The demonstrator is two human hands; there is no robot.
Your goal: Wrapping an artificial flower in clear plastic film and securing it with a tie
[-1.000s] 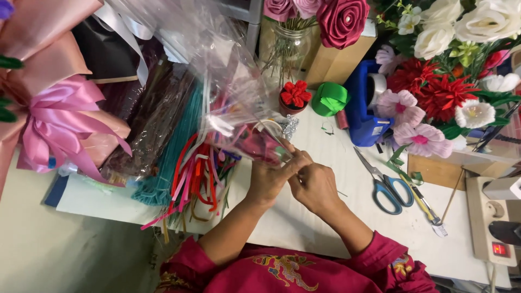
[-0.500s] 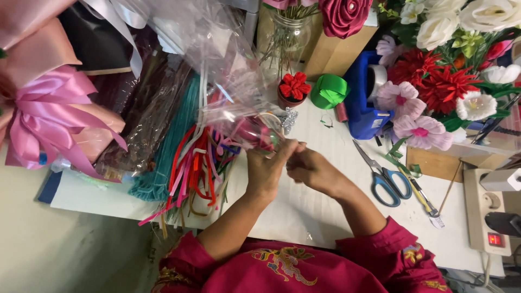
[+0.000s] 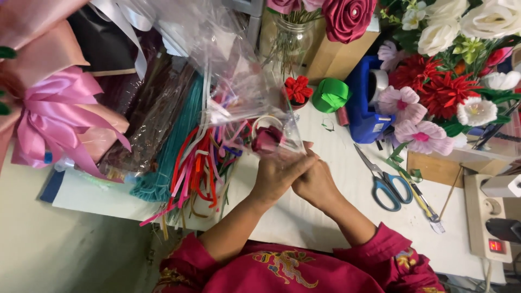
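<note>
Over the white table (image 3: 325,217), my left hand (image 3: 275,176) and my right hand (image 3: 317,184) are pressed together. Both pinch the lower end of a clear cellophane wrap (image 3: 239,87). Inside the wrap, just above my fingers, sits a small dark red fabric rose (image 3: 267,138). The cellophane fans up and away toward the far left. My fingers hide the stem end of the rose.
Coloured pipe cleaners (image 3: 195,168) and teal stems (image 3: 163,173) lie left of my hands, beside a pink ribbon bow (image 3: 49,119). To the right are blue-handled scissors (image 3: 388,184), a blue tape dispenser (image 3: 366,103), a green ribbon roll (image 3: 331,95), artificial flowers (image 3: 445,92) and a power strip (image 3: 491,217).
My hands have drawn closer together around the base of the wrap. The rose in the cellophane has shifted slightly left and now shows more plainly above my fingers.
</note>
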